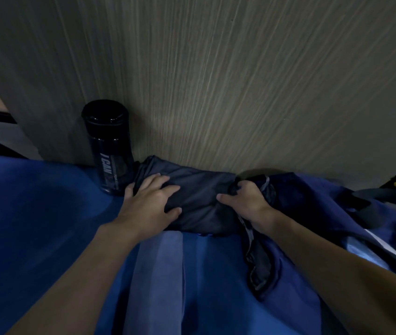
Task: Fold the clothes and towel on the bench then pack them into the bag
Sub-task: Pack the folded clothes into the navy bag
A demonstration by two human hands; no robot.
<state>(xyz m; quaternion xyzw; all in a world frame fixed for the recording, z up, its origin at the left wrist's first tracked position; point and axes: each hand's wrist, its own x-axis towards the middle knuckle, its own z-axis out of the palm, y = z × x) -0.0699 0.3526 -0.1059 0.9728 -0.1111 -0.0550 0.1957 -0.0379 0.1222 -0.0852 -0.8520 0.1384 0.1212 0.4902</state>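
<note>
Left hand point(152, 198) flat on dark garment point(199, 199), right hand point(245, 201) gripping its edge

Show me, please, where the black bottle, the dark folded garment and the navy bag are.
black bottle point(109, 151): head view, on its labelled side.
dark folded garment point(199, 189): head view, on its bare middle.
navy bag point(313, 201): head view, on its top fabric panel.

dim rm, grey wood-grain wall panel point(240, 81) behind blue bench point(34, 201).
</note>
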